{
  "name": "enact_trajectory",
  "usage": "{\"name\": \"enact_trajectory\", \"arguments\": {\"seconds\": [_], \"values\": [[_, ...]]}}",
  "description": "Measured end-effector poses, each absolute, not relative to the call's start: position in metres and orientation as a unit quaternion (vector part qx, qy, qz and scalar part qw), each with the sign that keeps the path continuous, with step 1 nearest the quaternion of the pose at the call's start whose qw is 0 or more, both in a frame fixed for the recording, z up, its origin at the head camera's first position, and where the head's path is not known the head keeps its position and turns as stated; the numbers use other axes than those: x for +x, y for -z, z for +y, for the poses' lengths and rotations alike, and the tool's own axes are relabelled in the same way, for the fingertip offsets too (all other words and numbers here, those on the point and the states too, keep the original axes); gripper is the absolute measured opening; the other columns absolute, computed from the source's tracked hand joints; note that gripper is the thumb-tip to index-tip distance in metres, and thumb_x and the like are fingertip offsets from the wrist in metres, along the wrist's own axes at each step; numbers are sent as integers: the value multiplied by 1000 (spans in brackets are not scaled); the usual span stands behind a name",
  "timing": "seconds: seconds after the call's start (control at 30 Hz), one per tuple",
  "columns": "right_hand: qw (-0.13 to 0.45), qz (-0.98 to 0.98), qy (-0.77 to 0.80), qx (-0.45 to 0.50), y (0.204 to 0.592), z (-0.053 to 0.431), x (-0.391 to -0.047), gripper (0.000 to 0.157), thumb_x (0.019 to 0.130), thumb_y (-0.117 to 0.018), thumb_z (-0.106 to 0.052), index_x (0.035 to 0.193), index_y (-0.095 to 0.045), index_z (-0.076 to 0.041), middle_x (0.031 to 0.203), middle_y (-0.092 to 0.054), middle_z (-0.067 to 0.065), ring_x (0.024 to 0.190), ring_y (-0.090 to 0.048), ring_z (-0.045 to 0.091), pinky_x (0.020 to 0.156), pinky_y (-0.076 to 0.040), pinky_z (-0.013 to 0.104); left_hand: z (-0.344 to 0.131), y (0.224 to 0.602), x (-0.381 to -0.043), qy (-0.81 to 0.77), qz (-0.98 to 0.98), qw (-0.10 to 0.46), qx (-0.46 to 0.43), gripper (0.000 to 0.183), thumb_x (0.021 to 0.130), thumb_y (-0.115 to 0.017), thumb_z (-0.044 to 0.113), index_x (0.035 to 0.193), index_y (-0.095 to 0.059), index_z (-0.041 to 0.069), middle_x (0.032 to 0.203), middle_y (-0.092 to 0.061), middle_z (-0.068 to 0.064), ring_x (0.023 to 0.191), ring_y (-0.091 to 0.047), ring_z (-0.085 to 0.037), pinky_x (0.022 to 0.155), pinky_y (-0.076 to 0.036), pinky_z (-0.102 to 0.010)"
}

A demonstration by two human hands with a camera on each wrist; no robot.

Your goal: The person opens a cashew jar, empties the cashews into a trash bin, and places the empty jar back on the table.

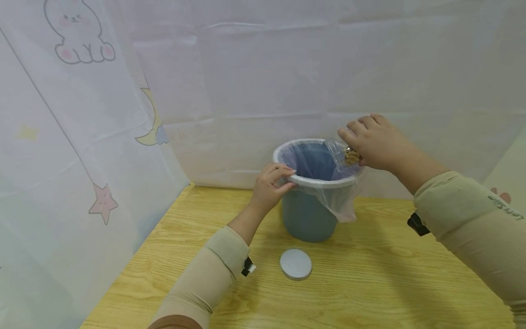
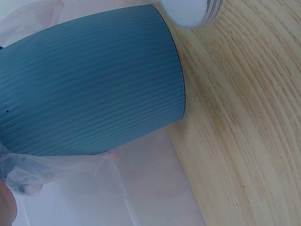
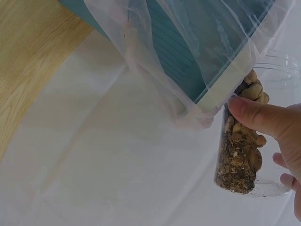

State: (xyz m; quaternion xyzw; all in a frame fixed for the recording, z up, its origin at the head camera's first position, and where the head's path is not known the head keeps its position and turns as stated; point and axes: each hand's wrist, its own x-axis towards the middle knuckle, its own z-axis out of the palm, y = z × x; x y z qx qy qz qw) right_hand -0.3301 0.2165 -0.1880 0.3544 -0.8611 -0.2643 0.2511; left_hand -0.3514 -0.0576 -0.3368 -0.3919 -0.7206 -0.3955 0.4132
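Observation:
A clear jar [image 3: 268, 188] partly filled with brown dried pieces and crumbs [image 3: 239, 162] lies tilted at the rim of a blue-grey trash bin [image 1: 306, 214]. My right hand [image 1: 380, 144] grips the jar, its mouth pointing over the bin's opening. A thin translucent bag [image 1: 343, 201] lines the bin and hangs over its white rim [image 1: 324, 184]. On the near left of that rim, my left hand [image 1: 269, 185] pinches the edge and the liner between thumb and fingers. Only a bit of the left hand shows in the left wrist view.
A round white lid [image 1: 296, 264] lies on the wooden table [image 1: 349, 283] in front of the bin. Behind the bin hangs a pale cloth backdrop [image 1: 255, 91]; another, printed with cartoon figures, hangs at the left.

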Motion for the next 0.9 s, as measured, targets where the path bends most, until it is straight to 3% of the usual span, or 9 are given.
{"name": "enact_trajectory", "arguments": {"seconds": [0.9], "values": [[227, -879, 244, 341, 189, 217, -331, 95, 60, -84, -36, 133, -34, -1, 125, -44, 25, 112, -40, 46, 91, -32, 60, -57, 336, -351, 393, -726, 408, -389, 27, 70, -78, 12, 95, -70, 6, 98, -63, -4, 99, -54, -17, 90, -43, -25]]}}
